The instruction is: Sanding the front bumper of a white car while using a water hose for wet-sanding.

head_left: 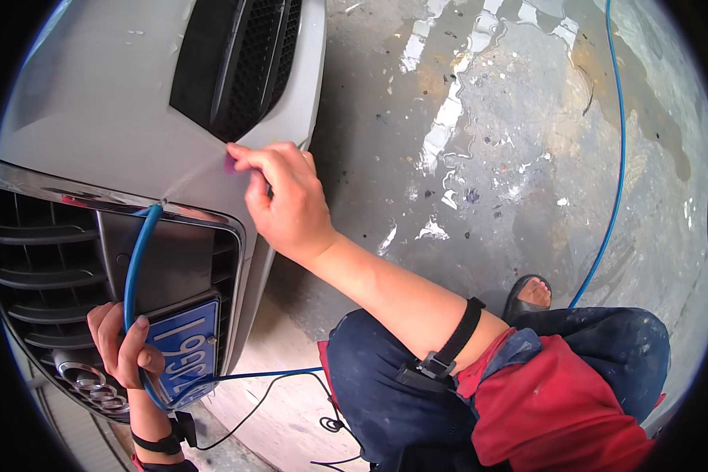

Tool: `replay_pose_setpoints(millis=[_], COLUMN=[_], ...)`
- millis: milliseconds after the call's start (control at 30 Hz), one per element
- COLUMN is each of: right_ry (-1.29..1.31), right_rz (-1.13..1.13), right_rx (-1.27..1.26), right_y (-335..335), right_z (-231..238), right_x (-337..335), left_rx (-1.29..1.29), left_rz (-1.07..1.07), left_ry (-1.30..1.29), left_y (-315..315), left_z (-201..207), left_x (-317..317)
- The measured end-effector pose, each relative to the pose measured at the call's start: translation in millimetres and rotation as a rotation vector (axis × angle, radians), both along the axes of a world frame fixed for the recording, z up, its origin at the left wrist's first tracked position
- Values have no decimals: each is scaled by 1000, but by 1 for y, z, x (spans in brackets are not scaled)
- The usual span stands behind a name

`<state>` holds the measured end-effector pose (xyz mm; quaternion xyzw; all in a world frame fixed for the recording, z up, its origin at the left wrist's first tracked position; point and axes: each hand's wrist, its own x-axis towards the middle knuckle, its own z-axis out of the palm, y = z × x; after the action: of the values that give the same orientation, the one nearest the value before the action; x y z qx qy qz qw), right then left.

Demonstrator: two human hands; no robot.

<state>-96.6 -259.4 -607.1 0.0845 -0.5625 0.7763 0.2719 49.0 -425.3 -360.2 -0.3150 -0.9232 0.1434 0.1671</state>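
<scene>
My left hand [126, 346] is closed around a blue hose [138, 263], in front of the licence plate. The hose bends upward, and its open end rests near the chrome grille trim, where a clear stream seems to run out over the panel. My right hand [289, 197] pinches a small purple piece [230, 164] against the light grey car bumper [110, 118], just below the corner of a black mesh air intake [236, 67]. Most of that piece is hidden by my fingers, so its kind cannot be told.
The car's black slatted grille [43, 259] and blue licence plate [185, 346] are at the left. Wet concrete floor [417, 173] with shiny puddles lies to the right, crossed by more blue hose [617, 157]. A thin black cable [244, 421] runs from my left wrist strap.
</scene>
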Motion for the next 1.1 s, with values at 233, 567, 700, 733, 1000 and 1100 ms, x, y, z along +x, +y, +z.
replay_pose_setpoints(millis=[233,567,700,733,1000,1100], right_ry=[20,2,130,147,27,108], right_rz=[-149,-121,-97,-124,-103,-170], right_rx=[271,334,269,280,248,324], right_y=[10,21,7,10,8,22], right_z=[-32,-55,-20,-21,-27,-47], right_x=[12,-33,-10,-16,-16,-50], left_rx=[8,4,8,8,13,10], left_rz=[-39,2,12,14,17,14], left_ry=[-91,-41,-36,-23,-40,-37], left_y=[6,6,8,9,7,9], left_z=[-6,-6,-2,-1,1,-2], left_x=[-7,-5,-4,-3,0,-6])
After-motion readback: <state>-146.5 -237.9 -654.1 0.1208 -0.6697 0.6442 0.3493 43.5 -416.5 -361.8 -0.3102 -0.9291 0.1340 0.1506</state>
